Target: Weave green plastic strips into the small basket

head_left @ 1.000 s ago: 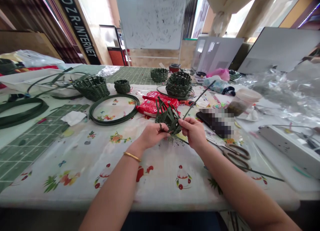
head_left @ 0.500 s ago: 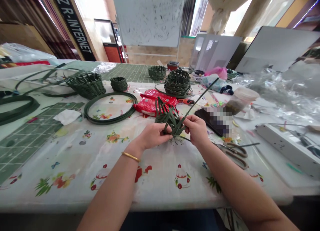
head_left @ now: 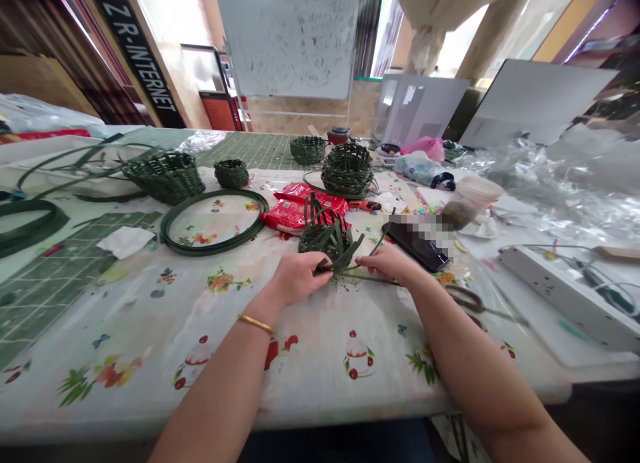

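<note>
A small half-woven basket [head_left: 327,236] of dark green flat strips rests on the tablecloth, its loose strip ends sticking up and toward me. My left hand [head_left: 303,275] is closed on the basket's near left side, pinching strips between thumb and fingers. To its right, my right hand [head_left: 385,263] pinches a long green strip [head_left: 375,249] that runs out from the basket. The strip's free end rises past the fingers near the phone [head_left: 417,243]. Another strip passes low beneath the right hand. The basket's near base is partly hidden by the left hand.
A red packet [head_left: 300,209] lies behind the basket. Scissors [head_left: 467,299] sit partly behind my right forearm. A coil of green strip [head_left: 167,239] lies left, with finished baskets [head_left: 347,169] farther back. A power strip [head_left: 565,296] and a plastic cup [head_left: 473,203] stand right.
My right hand has lowered and moved slightly away from the basket; the strip it holds has swung from a steep upward slant to a lower one. My left hand keeps its grip.
</note>
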Demonstrator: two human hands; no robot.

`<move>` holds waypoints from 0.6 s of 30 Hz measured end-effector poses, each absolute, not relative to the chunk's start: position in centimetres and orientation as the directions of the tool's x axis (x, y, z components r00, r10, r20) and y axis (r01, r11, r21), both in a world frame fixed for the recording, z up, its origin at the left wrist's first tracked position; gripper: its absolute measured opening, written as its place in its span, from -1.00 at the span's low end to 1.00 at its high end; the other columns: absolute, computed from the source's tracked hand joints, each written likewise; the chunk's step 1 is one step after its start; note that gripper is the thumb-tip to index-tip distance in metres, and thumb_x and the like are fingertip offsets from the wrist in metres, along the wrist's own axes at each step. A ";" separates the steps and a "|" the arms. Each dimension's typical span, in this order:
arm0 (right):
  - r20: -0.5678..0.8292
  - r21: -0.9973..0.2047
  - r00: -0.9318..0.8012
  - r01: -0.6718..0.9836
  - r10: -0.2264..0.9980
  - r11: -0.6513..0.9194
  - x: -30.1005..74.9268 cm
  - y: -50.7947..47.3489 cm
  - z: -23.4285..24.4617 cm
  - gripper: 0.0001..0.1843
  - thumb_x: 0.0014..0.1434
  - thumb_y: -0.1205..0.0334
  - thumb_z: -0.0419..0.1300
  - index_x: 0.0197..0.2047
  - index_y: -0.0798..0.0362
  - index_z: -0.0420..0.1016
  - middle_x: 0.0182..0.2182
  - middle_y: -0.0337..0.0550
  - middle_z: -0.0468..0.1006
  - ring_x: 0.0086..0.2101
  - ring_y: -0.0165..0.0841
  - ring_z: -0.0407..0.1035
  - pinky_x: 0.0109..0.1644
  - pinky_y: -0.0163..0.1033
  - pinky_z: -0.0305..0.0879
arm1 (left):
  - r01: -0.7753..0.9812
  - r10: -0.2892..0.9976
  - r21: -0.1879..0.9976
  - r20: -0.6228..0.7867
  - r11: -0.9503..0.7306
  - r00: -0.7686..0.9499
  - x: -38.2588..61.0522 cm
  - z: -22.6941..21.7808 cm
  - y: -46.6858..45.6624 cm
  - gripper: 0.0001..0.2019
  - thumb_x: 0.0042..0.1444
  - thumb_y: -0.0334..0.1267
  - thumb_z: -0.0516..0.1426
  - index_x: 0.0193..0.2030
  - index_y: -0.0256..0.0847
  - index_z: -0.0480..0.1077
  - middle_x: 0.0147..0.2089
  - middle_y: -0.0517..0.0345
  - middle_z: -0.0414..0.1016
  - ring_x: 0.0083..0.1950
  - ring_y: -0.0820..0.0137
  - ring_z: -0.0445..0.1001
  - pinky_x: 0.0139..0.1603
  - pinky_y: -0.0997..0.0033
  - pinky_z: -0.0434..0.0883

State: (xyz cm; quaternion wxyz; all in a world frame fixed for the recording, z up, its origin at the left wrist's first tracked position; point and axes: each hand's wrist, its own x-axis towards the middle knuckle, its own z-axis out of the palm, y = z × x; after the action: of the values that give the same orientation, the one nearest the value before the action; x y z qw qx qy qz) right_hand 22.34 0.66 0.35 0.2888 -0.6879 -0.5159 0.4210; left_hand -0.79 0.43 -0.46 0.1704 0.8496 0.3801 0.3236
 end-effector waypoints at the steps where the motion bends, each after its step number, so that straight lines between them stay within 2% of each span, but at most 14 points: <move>1: -0.265 -0.808 0.138 0.509 0.954 -0.298 22.3 0.4 0.7 -0.54 -0.29 0.04 0.40 -0.82 0.03 0.20 -0.87 -0.33 0.11 -0.73 -0.49 0.03 -0.63 -0.32 -0.17 | 0.511 0.749 0.553 0.410 -0.658 0.521 -0.9 -0.5 0.5 -0.94 0.00 -0.28 0.15 -0.38 -0.19 0.43 -0.46 0.24 0.49 -0.50 0.53 0.34 -0.46 0.57 0.24; 4: -0.123 -0.707 0.235 0.661 0.964 -0.251 21.8 -0.7 2.3 -0.48 -0.14 -0.02 0.33 -0.83 0.02 0.15 -0.81 -0.25 0.14 -0.61 -0.38 0.18 -0.52 -0.28 -0.11 | 0.483 0.751 0.589 0.389 -0.648 0.533 -1.1 -0.5 0.5 -0.93 0.02 -0.29 0.15 -0.37 -0.21 0.43 -0.43 0.21 0.50 -0.45 0.51 0.38 -0.43 0.56 0.27; 5: 0.009 -0.575 0.259 0.792 0.966 -0.207 21.6 -1.1 2.9 -0.49 -0.05 -0.06 0.25 -0.80 0.03 0.21 -0.77 -0.19 0.21 -0.55 -0.33 0.24 -0.48 -0.26 -0.06 | 0.487 0.756 0.592 0.382 -0.642 0.532 -1.1 -0.5 0.4 -0.93 0.03 -0.28 0.15 -0.37 -0.21 0.43 -0.43 0.21 0.50 -0.45 0.50 0.38 -0.43 0.56 0.27; 7: 0.311 -0.375 0.152 0.927 0.938 -0.026 21.0 -2.0 3.8 -0.59 0.11 -0.06 0.11 -0.61 0.03 0.40 -0.61 -0.09 0.41 -0.40 -0.24 0.33 -0.35 -0.21 0.04 | 0.493 0.757 0.590 0.372 -0.639 0.537 -1.1 -0.4 0.5 -0.93 0.03 -0.28 0.16 -0.36 -0.22 0.43 -0.43 0.21 0.50 -0.44 0.49 0.39 -0.43 0.56 0.27; 8: 0.380 -0.298 0.001 0.947 0.925 0.122 20.7 -2.4 4.1 -0.64 0.15 -0.03 0.08 -0.52 0.03 0.46 -0.50 -0.06 0.49 -0.33 -0.22 0.35 -0.28 -0.19 0.08 | 0.488 0.752 0.588 0.372 -0.645 0.545 -1.1 -0.4 0.5 -0.93 0.03 -0.28 0.16 -0.36 -0.22 0.43 -0.43 0.20 0.50 -0.43 0.49 0.40 -0.42 0.55 0.27; 9: 0.381 -0.254 -0.157 0.930 0.911 0.266 20.3 -2.7 4.3 -0.68 0.17 0.01 0.07 -0.43 0.02 0.49 -0.41 -0.07 0.53 -0.28 -0.23 0.36 -0.21 -0.18 0.09 | 0.477 0.744 0.589 0.374 -0.652 0.554 -1.1 -0.3 0.5 -0.93 0.04 -0.28 0.15 -0.35 -0.22 0.44 -0.42 0.20 0.51 -0.42 0.48 0.41 -0.41 0.55 0.28; 11: 0.239 -0.267 -0.378 0.860 0.894 0.435 19.7 -3.1 4.3 -0.73 0.21 0.10 0.03 -0.33 0.03 0.50 -0.38 -0.09 0.56 -0.30 -0.28 0.38 -0.20 -0.21 0.12 | 0.451 0.729 0.595 0.384 -0.665 0.567 -1.1 -0.2 0.5 -0.93 0.05 -0.30 0.15 -0.34 -0.23 0.44 -0.40 0.19 0.52 -0.40 0.47 0.43 -0.39 0.54 0.30; 14: 0.036 -0.395 -0.420 0.828 0.907 0.399 19.2 -3.5 3.9 -0.73 0.23 0.12 -0.01 -0.23 0.05 0.45 -0.44 -0.12 0.55 -0.41 -0.32 0.38 -0.34 -0.27 0.12 | 0.441 0.722 0.591 0.405 -0.675 0.562 -1.0 -0.1 0.5 -0.94 0.04 -0.32 0.16 -0.34 -0.22 0.45 -0.40 0.20 0.53 -0.40 0.47 0.43 -0.39 0.54 0.30; 18: -0.018 -0.560 -0.360 0.777 0.933 0.289 18.7 -3.7 3.4 -0.68 0.13 0.04 0.11 -0.12 0.06 0.37 -0.39 -0.14 0.54 -0.38 -0.33 0.38 -0.37 -0.31 0.14 | 0.466 0.744 0.592 0.411 -0.657 0.526 -1.1 0.0 0.4 -0.94 0.01 -0.33 0.19 -0.34 -0.22 0.46 -0.42 0.21 0.53 -0.45 0.49 0.42 -0.43 0.55 0.29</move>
State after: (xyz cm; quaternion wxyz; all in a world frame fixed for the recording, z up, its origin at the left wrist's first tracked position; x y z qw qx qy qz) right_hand 18.72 -3.71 3.45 0.1585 -0.5432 -0.7869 0.2462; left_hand -1.09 0.39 0.00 0.2101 0.8479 0.3570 0.3308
